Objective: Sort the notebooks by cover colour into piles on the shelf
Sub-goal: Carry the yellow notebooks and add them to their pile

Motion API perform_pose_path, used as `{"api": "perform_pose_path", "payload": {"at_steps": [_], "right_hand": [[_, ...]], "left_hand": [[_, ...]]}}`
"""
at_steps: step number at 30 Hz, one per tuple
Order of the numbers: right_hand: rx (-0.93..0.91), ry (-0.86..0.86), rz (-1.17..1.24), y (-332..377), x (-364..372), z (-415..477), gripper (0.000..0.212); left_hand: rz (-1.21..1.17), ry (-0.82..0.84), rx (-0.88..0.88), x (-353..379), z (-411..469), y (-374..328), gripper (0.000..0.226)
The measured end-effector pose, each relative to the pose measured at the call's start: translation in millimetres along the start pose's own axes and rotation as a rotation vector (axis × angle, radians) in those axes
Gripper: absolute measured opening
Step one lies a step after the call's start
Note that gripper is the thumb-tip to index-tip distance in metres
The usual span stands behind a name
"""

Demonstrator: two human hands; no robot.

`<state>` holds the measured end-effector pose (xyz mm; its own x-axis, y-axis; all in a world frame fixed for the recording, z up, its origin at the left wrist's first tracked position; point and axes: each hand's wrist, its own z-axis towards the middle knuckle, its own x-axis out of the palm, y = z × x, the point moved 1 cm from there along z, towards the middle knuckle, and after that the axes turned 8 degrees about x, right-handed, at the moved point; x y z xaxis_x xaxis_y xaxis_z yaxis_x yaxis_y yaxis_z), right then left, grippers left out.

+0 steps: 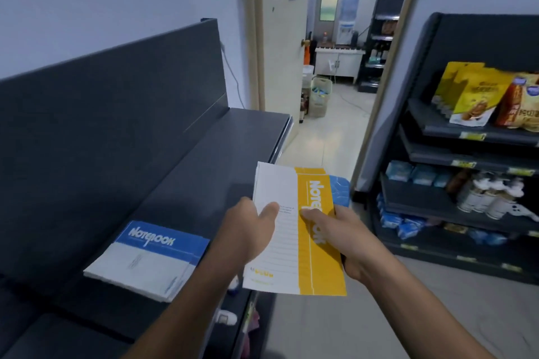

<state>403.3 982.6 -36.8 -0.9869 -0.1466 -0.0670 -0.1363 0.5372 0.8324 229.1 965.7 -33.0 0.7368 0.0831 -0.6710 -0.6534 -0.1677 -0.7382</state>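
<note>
While my left hand [248,230] pinches the edge of the yellow notebook [306,242], thin and probably floppy, my right hand [347,237] clamps the stack [339,192]; blue pile [151,259] at eight o'clock

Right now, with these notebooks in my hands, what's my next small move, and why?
Probably slide the yellow notebook off with your left hand and lay it on the shelf beside the blue pile. A blue notebook shows beneath it in your right hand, and no yellow pile is visible.
</note>
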Motion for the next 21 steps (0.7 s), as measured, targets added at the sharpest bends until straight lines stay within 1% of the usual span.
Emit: {"api": "perform_pose_path", "payload": {"at_steps": [2,5,7,10,12,14,16,18,21], "right_hand": [[0.012,-0.037,-0.001,12,-15,21,0.018],[0.024,-0.080,-0.026,33,-41,59,0.024],[0.006,-0.073,-0.016,49,-59,86,0.018],[-0.005,-0.080,-0.009,70,-84,127,0.023],[-0.020,-0.054,-0.062,82,-99,152,0.023],[-0.031,0.002,-0.111,96,-109,176,0.018],[-0.034,0.040,-0.163,111,-113,198,0.003],[-0.036,0.071,-0.219,126,-114,221,0.019],[-0.053,0.145,-0.288,151,-106,258,0.025]], "left_hand": [[0.037,0.017,0.028,9,26,-14,0.044],[0.093,0.007,0.041,26,68,-36,0.043],[0.141,-0.010,0.039,41,96,-49,0.043],[0.176,-0.037,0.021,64,137,-71,0.049],[0.169,-0.059,-0.018,78,160,-82,0.052],[0.153,-0.078,-0.048,89,181,-88,0.047],[0.164,-0.093,-0.070,95,201,-91,0.040],[0.175,-0.129,-0.116,97,222,-89,0.036],[0.215,-0.178,-0.200,93,259,-82,0.033]]}}
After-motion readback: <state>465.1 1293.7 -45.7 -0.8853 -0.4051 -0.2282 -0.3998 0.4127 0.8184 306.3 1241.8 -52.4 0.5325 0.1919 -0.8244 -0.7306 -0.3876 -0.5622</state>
